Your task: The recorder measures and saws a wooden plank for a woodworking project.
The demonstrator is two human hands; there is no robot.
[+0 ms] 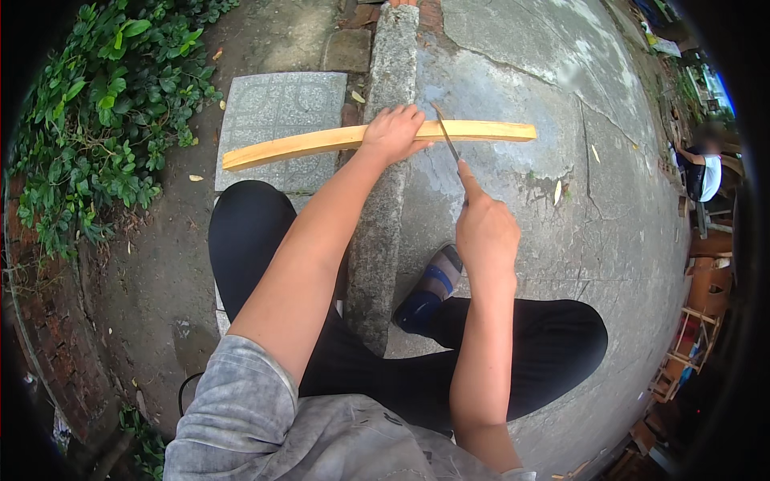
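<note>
My left hand (391, 133) is closed over a long pale-yellow wooden strip (489, 130), which lies crosswise over a raised concrete curb (377, 240). Just to the right of it, a narrow metal blade (448, 143) crosses the strip at a steep angle, seemingly a saw or knife; its teeth, if any, are too small to tell. My right hand (485, 228) grips this tool by its handle, which is mostly hidden in my fist, with the index finger stretched along it. The strip's left part passes over a patterned square slab (281, 100).
My bent legs (545, 345) and sandalled foot (429, 284) flank the curb. Leafy shrubs (96, 96) border the left side. Cracked concrete paving (609, 224) extends rightward to a seated person (706, 168) and piled wooden pieces (702, 272) at the far edge. Small dry leaves lie scattered.
</note>
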